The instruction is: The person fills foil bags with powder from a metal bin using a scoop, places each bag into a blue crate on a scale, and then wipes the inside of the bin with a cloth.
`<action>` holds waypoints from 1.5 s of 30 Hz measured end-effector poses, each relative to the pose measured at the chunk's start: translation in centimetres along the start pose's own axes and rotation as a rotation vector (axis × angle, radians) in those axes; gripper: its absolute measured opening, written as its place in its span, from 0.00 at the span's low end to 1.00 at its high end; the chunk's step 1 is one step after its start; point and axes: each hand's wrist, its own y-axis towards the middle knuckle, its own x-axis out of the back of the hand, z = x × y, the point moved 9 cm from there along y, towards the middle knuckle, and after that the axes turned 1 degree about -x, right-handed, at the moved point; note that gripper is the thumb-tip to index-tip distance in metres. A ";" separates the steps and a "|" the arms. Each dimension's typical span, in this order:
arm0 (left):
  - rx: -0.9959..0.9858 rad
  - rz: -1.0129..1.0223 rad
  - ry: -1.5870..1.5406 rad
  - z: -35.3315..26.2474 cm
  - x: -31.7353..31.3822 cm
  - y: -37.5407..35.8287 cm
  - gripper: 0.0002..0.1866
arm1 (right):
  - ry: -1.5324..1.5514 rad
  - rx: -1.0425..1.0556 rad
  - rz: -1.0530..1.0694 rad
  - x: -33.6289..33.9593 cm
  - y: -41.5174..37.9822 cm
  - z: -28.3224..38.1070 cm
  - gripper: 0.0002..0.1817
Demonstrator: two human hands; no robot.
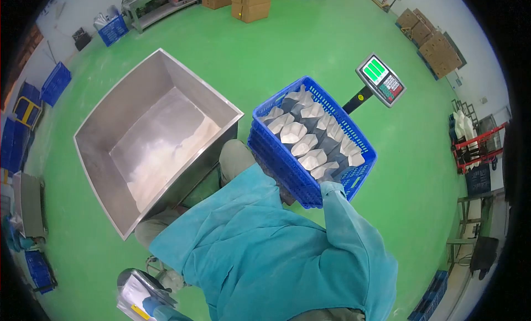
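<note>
My right hand, at the end of a teal sleeve, is at the near edge of a blue plastic crate. It is close to the nearest of several open-topped bags, dark outside and pale inside, standing in rows. The fingers do not show clearly. Low on the left, my left hand, apparently in a blue glove, is over a stack of flat whitish packets with a yellow patch. The packets rest on a round dark seat. The left fingers are mostly out of sight.
A steel bin with pale powder inside stands before me at left. A scale display rises on a post behind the crate. Cardboard boxes, a red cart and other blue crates line the room's edges.
</note>
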 end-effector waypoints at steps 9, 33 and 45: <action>0.221 0.103 -0.950 8.4 -5.2 1.0 0.10 | 0.652 0.114 0.370 -5.8 6.4 -3.8 0.16; -0.375 -0.054 -1.209 -17.3 13.2 -6.1 0.08 | 0.332 1.799 1.118 -7.2 -52.1 52.7 0.18; -0.668 -0.284 -1.000 -38.4 15.3 -9.6 0.09 | 0.316 1.979 -0.393 7.9 -52.8 39.1 0.09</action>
